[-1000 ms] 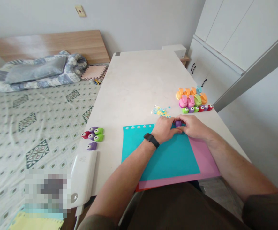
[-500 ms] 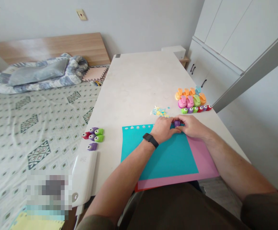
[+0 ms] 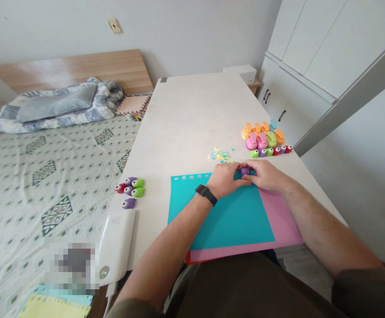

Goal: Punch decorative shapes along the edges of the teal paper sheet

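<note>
Both my hands meet at the top edge of a teal paper sheet (image 3: 232,221). My left hand (image 3: 223,179) and my right hand (image 3: 265,174) grip a small purple craft punch (image 3: 244,171) from either side, hiding most of it. The paper's edge runs into the punch. A row of small punched shapes (image 3: 190,177) lines the teal sheet's top edge, left of my left hand. The teal sheet lies on a larger pink sheet (image 3: 281,221), with a red edge showing beneath. A watch sits on my left wrist.
On the white table (image 3: 192,115) lie paper confetti (image 3: 220,155), a cluster of orange, pink and green punches (image 3: 261,139), a row of small punches (image 3: 268,152), and more punches (image 3: 129,190) at left. A white appliance (image 3: 116,245) sits at the near edge beside a bed (image 3: 62,185).
The whole view has shifted slightly with my head. My hands stay on the purple punch, which has barely moved.
</note>
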The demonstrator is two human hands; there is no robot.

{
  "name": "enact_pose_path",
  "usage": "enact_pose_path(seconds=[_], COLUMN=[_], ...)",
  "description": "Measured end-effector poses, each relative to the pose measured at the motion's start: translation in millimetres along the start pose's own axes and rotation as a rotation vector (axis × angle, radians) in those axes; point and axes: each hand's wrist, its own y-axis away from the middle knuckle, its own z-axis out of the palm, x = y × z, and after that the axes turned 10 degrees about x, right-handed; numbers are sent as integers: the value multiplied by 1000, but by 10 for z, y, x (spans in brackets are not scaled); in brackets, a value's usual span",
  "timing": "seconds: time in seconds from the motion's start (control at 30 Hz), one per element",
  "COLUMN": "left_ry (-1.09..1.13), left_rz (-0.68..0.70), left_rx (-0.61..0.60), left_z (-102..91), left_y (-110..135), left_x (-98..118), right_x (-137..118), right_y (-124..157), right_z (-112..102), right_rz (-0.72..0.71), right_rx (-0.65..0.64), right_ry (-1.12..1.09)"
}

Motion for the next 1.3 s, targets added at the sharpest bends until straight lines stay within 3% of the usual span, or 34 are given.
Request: enact_pose_path(seconds=[0.83,1.3], left_ry=[48,83], left_rz=[-40,-16], left_rx=[-53,-36], left_z=[-141,-87], left_y=[13,44], left_x=[56,-14], right_x=[18,-28], right_y=[27,22], right_z=[-4,-23], right_rz=[8,-16], right_rx=[-48,-60], right_ry=[-40,-51])
